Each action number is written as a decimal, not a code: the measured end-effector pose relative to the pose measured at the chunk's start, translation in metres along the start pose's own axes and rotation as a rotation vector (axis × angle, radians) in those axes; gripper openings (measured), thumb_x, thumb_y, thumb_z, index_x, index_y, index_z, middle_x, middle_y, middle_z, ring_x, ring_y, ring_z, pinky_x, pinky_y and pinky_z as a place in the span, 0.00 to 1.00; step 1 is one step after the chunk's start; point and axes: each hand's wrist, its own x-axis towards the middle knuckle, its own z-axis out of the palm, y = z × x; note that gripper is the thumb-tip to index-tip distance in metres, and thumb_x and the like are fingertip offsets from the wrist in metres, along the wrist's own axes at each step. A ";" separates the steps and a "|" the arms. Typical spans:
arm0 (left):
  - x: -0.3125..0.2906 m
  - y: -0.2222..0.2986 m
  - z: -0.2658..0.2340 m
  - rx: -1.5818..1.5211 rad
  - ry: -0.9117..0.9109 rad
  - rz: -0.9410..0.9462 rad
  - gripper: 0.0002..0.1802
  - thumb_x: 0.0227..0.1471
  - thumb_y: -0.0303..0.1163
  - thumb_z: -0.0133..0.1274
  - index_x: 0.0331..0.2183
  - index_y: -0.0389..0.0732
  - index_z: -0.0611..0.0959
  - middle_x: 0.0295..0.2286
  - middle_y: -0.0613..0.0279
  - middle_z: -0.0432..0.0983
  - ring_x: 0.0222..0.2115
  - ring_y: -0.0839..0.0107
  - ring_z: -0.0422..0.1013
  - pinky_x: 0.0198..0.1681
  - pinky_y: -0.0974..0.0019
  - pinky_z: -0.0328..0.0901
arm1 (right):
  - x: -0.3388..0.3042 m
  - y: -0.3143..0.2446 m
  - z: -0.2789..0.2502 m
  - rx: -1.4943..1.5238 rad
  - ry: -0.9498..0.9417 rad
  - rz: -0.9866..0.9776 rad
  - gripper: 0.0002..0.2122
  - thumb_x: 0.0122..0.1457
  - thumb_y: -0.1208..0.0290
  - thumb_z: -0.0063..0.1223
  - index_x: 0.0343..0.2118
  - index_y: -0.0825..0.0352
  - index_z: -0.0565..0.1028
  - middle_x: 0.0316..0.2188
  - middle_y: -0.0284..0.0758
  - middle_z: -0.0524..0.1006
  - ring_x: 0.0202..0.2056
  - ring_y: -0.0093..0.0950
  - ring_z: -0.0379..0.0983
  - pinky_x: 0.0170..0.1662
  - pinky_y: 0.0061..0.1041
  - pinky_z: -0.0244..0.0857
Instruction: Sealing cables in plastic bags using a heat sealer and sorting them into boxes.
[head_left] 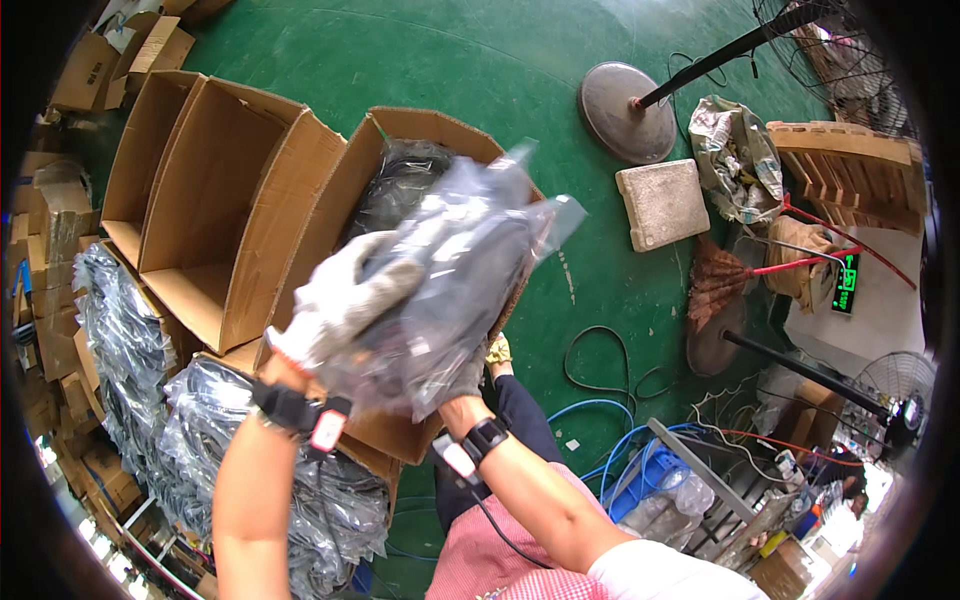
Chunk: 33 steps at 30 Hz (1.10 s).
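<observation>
A stack of clear plastic bags (455, 265) with dark grey contents is held over an open cardboard box (312, 215). My left hand (345, 295), in a whitish knit glove, presses on the stack from the left with its fingers lying across the top. My right hand (467, 380) grips the near right end from below; most of its fingers are hidden behind the plastic. Inside the box, at the far end, lies another bagged dark item (405, 185). What the bags contain cannot be made out.
Open cardboard boxes (215, 180) stand to the left. Piles of bagged dark items (275, 450) lie nearer me. On the green floor at the right are a foam block (663, 205), a round stand base (628, 112), a broom (718, 280), a sack (735, 160) and loose cables (600, 405).
</observation>
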 end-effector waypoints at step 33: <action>-0.077 -0.106 0.023 0.284 -0.322 -0.381 0.25 0.41 0.41 0.53 0.44 0.45 0.76 0.33 0.51 0.77 0.35 0.54 0.73 0.40 0.59 0.67 | -0.019 -0.115 0.133 -2.514 -1.115 -0.614 0.15 0.55 0.58 0.45 0.26 0.64 0.77 0.27 0.42 0.76 0.37 0.39 0.72 0.51 0.38 0.57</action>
